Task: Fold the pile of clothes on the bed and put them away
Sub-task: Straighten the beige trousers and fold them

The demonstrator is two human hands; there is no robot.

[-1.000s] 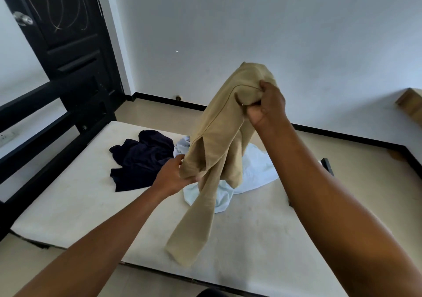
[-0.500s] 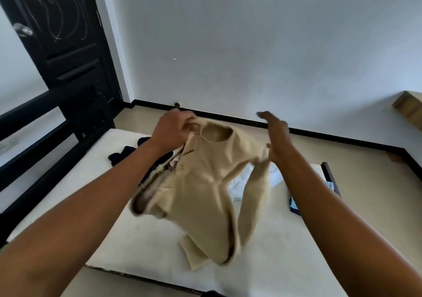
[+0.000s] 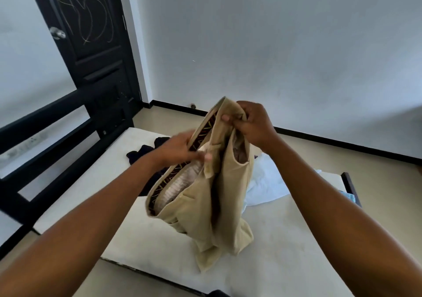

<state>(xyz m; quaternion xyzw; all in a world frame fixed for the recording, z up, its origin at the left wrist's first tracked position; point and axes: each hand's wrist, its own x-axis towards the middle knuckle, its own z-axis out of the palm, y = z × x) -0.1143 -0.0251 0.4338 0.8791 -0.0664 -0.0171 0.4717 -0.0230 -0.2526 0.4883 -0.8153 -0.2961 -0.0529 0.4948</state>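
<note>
I hold a pair of beige trousers point(image 3: 212, 205) up over the white mattress point(image 3: 285, 262), its legs hanging down and touching the bed. My right hand point(image 3: 249, 125) grips the top of the waistband. My left hand point(image 3: 180, 150) holds the waistband lower down at its patterned inner lining; the hand is blurred. Behind the trousers lie a dark navy garment point(image 3: 146, 152) and a white garment point(image 3: 265, 182) in a loose pile.
A black bed frame point(image 3: 45, 141) runs along the left side, with a black door point(image 3: 91, 45) behind it. White walls enclose the beige floor point(image 3: 342, 155). Something blue point(image 3: 349, 196) shows at the bed's right edge.
The trousers were spread between both hands; my right hand has now taken a firm grip on the waistband and lifted it, and my left hand has slid down along the waistband.
</note>
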